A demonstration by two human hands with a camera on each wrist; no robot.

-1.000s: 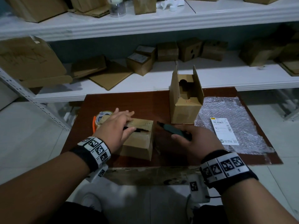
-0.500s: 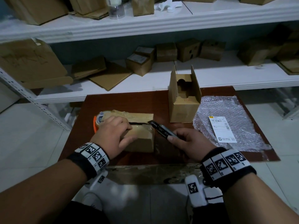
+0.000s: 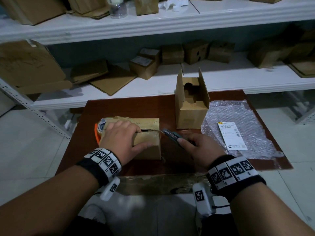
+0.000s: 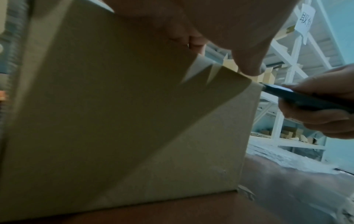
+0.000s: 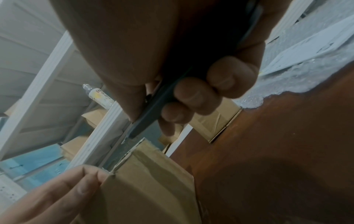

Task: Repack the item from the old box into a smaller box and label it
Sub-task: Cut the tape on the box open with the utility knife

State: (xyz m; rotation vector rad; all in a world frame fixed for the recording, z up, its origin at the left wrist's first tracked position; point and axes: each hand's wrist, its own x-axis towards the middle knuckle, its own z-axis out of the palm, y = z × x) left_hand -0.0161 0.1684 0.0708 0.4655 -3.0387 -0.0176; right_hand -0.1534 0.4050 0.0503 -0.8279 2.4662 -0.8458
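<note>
While the old box (image 3: 146, 142) is gripped by the left hand (image 3: 119, 142) and the knife (image 3: 171, 134) is clenched in the right hand (image 3: 197, 149) at the box's right top edge, the fingers (image 3: 134, 129) beside the slit could be cut by a slip.

The knife (image 3: 171, 134) carries lettering too small to read, the shipping label (image 3: 231, 135) shows only unreadable barcodes and print, and a shelf sign (image 4: 304, 21) reads roughly "取件".

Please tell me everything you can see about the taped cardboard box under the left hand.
The taped box is plain brown cardboard sealed with wrinkled brown tape, lying flat on the brown table. A dark slit runs along its top seam, partly cut open. The left hand holds it from above, thumb on the near face. The utility knife in the right hand meets its upper right edge. A tape roll sits behind its left side.
</note>
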